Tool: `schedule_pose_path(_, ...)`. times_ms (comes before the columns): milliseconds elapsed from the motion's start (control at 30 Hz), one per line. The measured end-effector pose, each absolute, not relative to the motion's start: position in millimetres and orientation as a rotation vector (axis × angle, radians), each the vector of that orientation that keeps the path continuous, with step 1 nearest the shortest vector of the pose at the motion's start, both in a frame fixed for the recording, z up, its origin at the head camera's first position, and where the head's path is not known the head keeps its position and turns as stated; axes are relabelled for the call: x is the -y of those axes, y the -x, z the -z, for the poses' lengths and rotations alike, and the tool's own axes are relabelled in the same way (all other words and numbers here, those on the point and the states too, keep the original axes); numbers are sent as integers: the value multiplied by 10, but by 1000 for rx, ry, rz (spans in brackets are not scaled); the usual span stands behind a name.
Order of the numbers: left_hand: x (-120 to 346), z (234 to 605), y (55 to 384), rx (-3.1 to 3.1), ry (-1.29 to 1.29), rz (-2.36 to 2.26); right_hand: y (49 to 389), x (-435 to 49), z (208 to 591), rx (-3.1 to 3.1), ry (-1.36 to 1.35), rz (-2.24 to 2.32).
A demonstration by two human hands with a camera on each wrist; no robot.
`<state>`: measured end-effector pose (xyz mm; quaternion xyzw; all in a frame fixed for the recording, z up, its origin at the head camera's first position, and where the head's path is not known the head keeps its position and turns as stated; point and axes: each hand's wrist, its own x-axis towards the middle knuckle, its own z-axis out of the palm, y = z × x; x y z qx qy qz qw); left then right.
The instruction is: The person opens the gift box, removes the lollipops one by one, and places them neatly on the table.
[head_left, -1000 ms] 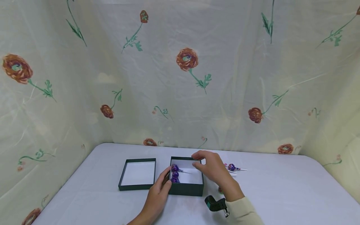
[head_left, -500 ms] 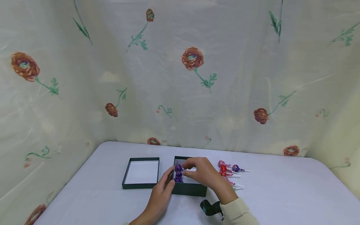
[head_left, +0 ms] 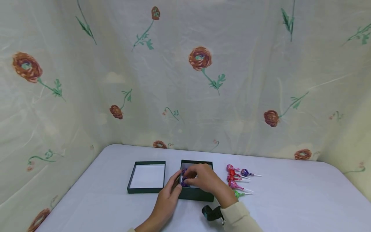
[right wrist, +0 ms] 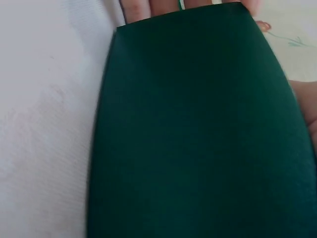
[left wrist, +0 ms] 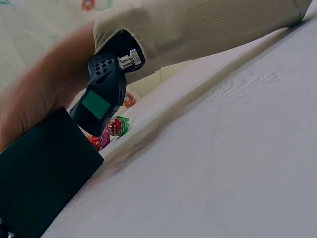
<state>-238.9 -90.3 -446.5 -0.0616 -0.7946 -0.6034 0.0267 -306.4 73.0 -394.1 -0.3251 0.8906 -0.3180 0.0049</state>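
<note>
From here I see the green box (head_left: 197, 194) set about midway between the desk's left and right edges, nearer the far edge. The left hand (head_left: 168, 196) lies against the box's left wall, fingers fairly straight, thumb at the near corner. The right hand (head_left: 202, 178) reaches over the near wall into the box, thumb and forefinger curved narrowly beside the purple lollipops (head_left: 184, 171) along the left inside; I can't tell whether the fingertips pinch one. The shallow lid (head_left: 145, 190) lies toward the desk's left edge, near the box. Toward the right edge, apart from the box, red lollipops (head_left: 232, 173), pink ones (head_left: 233, 185), a green one (head_left: 237, 194) and a dark purple one (head_left: 244, 172) lie with sticks pointing right. A black device (head_left: 211, 213) sits at the right wrist.
</note>
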Motion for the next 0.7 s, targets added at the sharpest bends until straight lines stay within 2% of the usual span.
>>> schedule_pose_path(333, 897, 4466, 2395, 2456, 184, 1896, 3043, -709, 3943, -2765, 904, 943)
schedule_pose_path(700, 900, 4466, 2394, 2455, 191, 1891, 3052, -699, 3935, -2764, 913, 890)
